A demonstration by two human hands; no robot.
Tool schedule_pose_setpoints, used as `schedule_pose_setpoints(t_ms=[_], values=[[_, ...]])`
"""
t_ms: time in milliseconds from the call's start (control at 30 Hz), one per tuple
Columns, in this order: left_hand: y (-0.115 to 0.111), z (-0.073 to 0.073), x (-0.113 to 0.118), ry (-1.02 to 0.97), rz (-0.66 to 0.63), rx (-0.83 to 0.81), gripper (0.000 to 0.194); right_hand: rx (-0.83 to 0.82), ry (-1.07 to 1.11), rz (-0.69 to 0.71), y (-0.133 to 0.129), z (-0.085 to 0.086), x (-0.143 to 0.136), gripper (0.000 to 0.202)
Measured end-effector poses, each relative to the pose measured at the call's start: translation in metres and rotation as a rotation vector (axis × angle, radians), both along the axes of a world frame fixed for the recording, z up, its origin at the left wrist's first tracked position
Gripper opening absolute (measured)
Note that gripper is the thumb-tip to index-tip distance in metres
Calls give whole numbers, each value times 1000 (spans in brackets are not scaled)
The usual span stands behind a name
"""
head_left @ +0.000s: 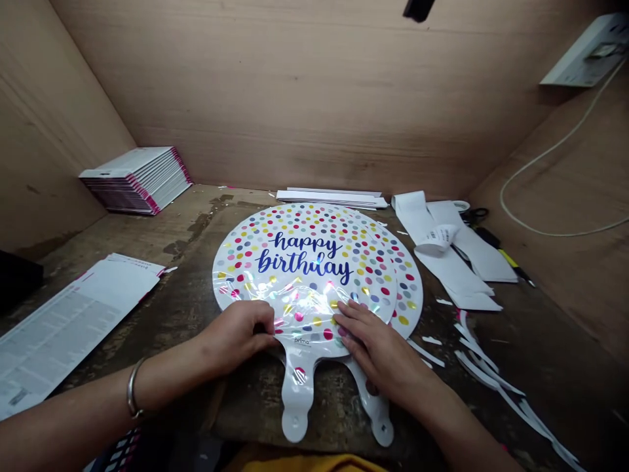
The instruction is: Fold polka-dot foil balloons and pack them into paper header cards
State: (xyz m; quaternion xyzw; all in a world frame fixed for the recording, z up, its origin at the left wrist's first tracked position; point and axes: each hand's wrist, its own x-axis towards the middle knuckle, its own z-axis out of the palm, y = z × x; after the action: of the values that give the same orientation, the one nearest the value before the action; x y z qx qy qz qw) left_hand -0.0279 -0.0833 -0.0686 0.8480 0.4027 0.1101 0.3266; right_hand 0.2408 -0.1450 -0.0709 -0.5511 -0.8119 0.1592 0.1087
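A flat, uninflated round foil balloon (314,262) with coloured dots and "happy birthday" in blue lies in front of me. At least one more dotted foil balloon (410,288) shows from under its right edge, and two white tails point toward me. My left hand (246,331) pinches the top balloon's lower left edge near its tail, thumb and forefinger closed. Flat on the lower right of that balloon rests my right hand (371,344), fingers stretched out. Glare covers part of the shiny surface below the lettering.
White printed cards (83,321) lie at the left, and a pile of folded packets (137,177) stands behind them. White strips (331,198) lie by the back wall. At right are paper labels (442,242), scissors (474,215), a yellow-black cutter (506,255) and paper scraps (501,380).
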Motion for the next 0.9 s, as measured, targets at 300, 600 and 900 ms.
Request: schedule_pose_setpoints(t_ms=[300, 600, 900], values=[[4, 4, 38, 111, -338, 244, 18, 89, 50, -18, -2, 7, -8, 33], [25, -10, 47, -220, 225, -456, 16, 86, 37, -11, -12, 15, -39, 26], [36, -12, 51, -164, 540, -475, 50, 111, 107, 125, 5, 33, -9, 37]])
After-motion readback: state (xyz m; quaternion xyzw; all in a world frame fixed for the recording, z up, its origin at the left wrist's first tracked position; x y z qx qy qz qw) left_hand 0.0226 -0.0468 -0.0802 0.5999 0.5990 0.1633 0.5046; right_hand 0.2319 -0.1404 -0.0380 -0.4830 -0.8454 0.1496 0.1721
